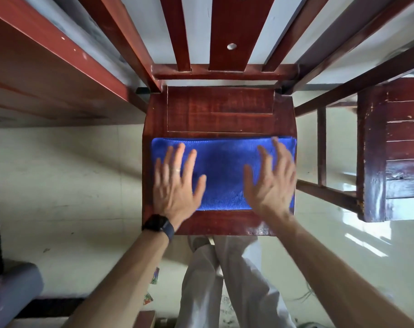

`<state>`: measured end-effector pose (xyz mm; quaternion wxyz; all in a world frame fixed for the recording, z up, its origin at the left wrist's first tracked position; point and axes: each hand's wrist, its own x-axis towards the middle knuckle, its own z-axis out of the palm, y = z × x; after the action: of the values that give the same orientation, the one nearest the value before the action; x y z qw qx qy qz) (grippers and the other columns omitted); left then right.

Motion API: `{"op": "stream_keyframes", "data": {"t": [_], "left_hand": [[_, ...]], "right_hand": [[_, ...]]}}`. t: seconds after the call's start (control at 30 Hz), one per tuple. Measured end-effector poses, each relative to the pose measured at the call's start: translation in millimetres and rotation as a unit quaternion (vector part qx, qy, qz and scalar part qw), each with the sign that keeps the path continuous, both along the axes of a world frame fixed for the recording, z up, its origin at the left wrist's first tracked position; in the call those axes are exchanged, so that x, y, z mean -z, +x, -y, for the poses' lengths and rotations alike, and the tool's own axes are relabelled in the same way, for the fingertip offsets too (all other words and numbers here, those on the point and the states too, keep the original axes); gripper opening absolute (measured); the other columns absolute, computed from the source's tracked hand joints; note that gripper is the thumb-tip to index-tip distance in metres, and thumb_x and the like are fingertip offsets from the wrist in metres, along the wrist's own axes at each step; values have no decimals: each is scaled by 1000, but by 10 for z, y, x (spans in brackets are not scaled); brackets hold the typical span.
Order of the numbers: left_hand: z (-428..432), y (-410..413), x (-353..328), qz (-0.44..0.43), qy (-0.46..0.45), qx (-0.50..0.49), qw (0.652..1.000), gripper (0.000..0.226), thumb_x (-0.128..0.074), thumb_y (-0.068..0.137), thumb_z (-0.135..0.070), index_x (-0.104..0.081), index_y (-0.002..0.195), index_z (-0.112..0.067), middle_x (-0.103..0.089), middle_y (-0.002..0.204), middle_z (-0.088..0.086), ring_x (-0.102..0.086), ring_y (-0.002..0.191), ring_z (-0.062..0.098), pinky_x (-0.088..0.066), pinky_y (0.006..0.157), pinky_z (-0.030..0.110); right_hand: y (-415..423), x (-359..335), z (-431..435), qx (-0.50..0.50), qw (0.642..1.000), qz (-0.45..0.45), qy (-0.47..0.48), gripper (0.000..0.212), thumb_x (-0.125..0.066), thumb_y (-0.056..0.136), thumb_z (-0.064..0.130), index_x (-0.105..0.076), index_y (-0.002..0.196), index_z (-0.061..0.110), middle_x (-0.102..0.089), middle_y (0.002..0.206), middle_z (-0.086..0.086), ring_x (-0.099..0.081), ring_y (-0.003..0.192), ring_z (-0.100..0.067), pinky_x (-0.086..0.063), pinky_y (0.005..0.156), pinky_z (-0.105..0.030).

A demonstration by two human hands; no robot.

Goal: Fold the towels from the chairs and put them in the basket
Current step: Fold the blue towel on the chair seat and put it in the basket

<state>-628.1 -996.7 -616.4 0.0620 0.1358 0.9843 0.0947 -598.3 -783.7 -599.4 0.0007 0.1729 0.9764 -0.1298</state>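
A blue towel [222,169] lies folded into a wide rectangle on the front half of a dark red wooden chair seat [220,110]. My left hand [177,183] rests flat on the towel's left part, fingers spread, with a ring and a dark wristwatch on that arm. My right hand [271,181] lies over the towel's right part, fingers apart and slightly blurred. Neither hand grips the cloth. No basket is in view.
The chair's slatted back [224,43] rises beyond the seat. A second wooden chair [395,152] stands close on the right, a wooden table edge [47,67] on the left. A grey roll [9,294] lies at the lower left on the pale tiled floor.
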Motion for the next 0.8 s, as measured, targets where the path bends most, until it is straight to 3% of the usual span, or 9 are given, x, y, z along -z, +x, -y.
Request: {"op": "stream_keyframes", "data": {"t": [0.1, 0.17, 0.23, 0.37, 0.5, 0.63, 0.8], "left_hand": [[-150, 79, 197, 50, -9, -76, 996, 66, -44, 96, -51, -28, 156, -26, -14, 165, 10, -10, 152, 36, -12, 120, 58], [-94, -4, 307, 50, -23, -128, 990, 64, -38, 98, -52, -24, 157, -29, -11, 166, 10, -7, 152, 37, -13, 118, 61], [-10, -42, 376, 45, -46, -116, 991, 66, -34, 98, -55, -20, 157, -31, -8, 166, 10, -5, 152, 36, -12, 118, 60], [0, -118, 361, 43, -34, -119, 991, 71, -40, 95, -55, -22, 157, -25, -9, 166, 9, -5, 153, 35, -8, 118, 59], [-63, -555, 264, 63, -50, -5, 997, 67, -42, 94, -47, -28, 154, -20, -11, 166, 4, -7, 153, 28, -6, 118, 63], [-563, -1005, 63, 36, -95, 118, 988, 66, -49, 89, -33, -33, 153, -29, -10, 166, 4, -9, 153, 27, -6, 118, 64], [-1247, -947, -67, 89, -83, 129, 984, 78, -52, 88, -11, -23, 155, -39, 0, 167, 2, -1, 153, 28, 1, 117, 62]], "right_hand": [[-20, 198, 212, -107, 992, 68, 0, 59, -46, 99, 49, -38, 154, 27, -23, 166, -5, -20, 153, -26, -20, 119, -57], [-124, 350, 68, -103, 989, 101, 9, 64, -39, 99, 60, -27, 157, 35, -15, 168, -2, -11, 155, -22, -9, 122, -59], [-170, 435, -125, -98, 988, 119, 19, 67, -30, 98, 67, -21, 158, 38, -10, 169, -2, -5, 155, -21, -4, 122, -59], [-162, 440, -264, -19, 993, 116, 9, 67, -27, 100, 65, -17, 159, 36, -9, 169, -1, -4, 155, -21, -1, 120, -62], [156, 347, -203, 72, 988, 136, 5, 72, -33, 97, 67, -18, 159, 33, -14, 168, -1, -10, 155, -20, -6, 120, -63], [683, 125, 8, 138, 975, 173, -15, 81, -47, 92, 64, -22, 159, 25, -24, 163, -4, -23, 149, -26, -20, 117, -60], [977, -93, 204, 163, 959, 215, -81, 79, -53, 85, 56, -35, 153, 20, -40, 147, -7, -37, 134, -29, -32, 106, -49]]}}
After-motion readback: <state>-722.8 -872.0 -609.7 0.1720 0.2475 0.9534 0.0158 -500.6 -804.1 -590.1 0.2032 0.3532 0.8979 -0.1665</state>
